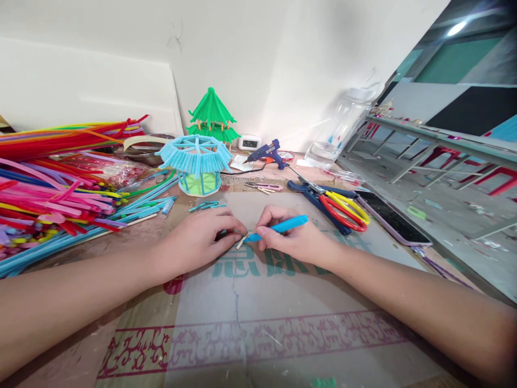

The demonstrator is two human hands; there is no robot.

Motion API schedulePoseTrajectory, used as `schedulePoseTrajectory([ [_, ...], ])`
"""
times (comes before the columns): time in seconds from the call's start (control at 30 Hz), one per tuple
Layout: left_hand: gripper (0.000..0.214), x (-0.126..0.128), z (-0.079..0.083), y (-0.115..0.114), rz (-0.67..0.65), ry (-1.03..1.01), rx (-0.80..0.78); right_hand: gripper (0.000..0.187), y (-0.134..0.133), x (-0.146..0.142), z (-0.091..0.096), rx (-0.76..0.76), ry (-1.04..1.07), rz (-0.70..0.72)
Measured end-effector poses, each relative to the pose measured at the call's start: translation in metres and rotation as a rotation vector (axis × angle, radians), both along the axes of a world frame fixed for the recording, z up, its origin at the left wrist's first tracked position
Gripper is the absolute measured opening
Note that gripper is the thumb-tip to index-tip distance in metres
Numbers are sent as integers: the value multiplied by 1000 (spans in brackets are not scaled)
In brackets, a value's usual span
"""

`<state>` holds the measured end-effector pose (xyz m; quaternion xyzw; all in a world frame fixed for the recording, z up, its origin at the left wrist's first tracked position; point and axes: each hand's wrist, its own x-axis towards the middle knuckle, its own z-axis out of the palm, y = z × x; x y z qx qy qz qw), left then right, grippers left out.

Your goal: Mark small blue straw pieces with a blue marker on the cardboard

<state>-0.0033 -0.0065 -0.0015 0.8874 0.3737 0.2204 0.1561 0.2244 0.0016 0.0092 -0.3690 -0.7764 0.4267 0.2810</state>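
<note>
My right hand [285, 234] is closed around a blue marker pen [288, 223], its tip down at a short pale wooden stick [241, 242]. My left hand [210, 234] pinches that stick between thumb and fingers, just left of the pen tip. Behind the left hand lie several short blue pipe cleaner pieces [208, 205]. Farther back stands a small pavilion model [197, 161] with a light blue fringed roof and a pale green base. A green tiered roof model [212, 116] rises behind it.
Bundles of coloured pipe cleaners [60, 199] cover the left side. At the back are a blue glue gun [266, 152], a small digital clock [250, 142] and a clear water jug [337, 126]. Red-and-yellow-handled scissors [343, 210], blue-handled pliers [323, 207] and a phone [393, 218] lie right.
</note>
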Motion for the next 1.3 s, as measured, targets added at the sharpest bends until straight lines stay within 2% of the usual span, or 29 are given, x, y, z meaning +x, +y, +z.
schedulePoseTrajectory([
  [0.5, 22, 1, 1, -1, 16, 30, 19, 15, 3, -2, -1, -7, 21, -35],
  [0.67, 31, -3, 11, 2, -49, 150, -59, 15, 3, -1, -2, 26, 7, -54],
  [0.87, 32, -9, 19, 8, -141, 167, -139, 15, 3, -1, -2, 15, 17, -49],
  [1.1, 32, -15, 18, 17, -226, 124, -212, 15, 3, -1, -3, 17, -3, -57],
  [1.3, 30, -15, 18, 18, -205, 98, -246, 15, 3, -1, -2, 3, 0, -53],
])
